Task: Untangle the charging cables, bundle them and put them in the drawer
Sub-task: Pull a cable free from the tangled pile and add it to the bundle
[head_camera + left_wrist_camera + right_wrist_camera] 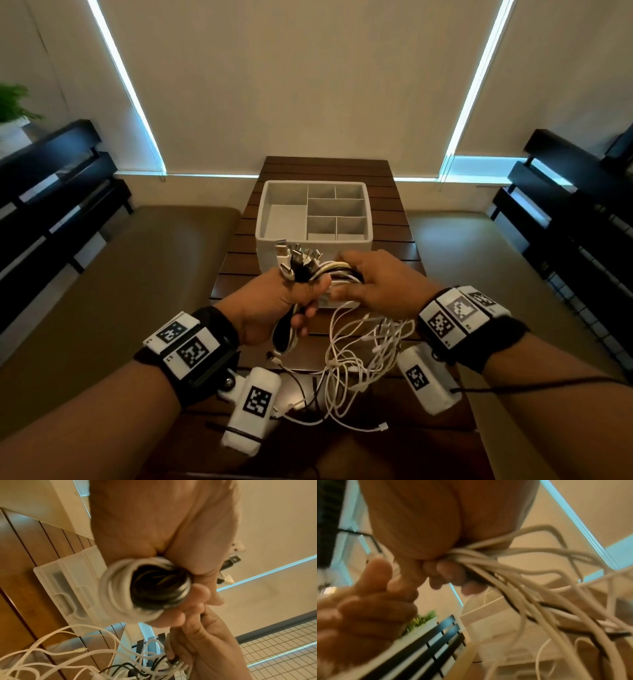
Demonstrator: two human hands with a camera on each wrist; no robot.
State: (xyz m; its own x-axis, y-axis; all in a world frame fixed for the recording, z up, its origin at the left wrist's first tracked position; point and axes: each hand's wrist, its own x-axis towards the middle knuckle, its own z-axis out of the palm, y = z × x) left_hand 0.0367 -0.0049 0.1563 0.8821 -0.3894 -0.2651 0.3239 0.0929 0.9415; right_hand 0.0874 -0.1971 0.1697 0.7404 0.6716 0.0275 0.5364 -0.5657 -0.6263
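My left hand (291, 301) grips a bundle of white and black charging cables (301, 263), plug ends sticking up out of the fist. In the left wrist view the looped cables (145, 588) bulge from under the curled fingers. My right hand (370, 284) grips the same strands just to the right, and in the right wrist view the white cables (488, 566) run out from its curled fingers. Loose cable tails (356, 363) hang down tangled onto the wooden table (394, 219). The white drawer organiser (313, 212) stands just behind both hands, its compartments holding nothing.
Padded benches (137, 274) flank the narrow table on both sides. Black slatted backrests (51, 192) stand at far left and far right. A green plant (13, 102) sits at the far left. Blinds cover the windows behind.
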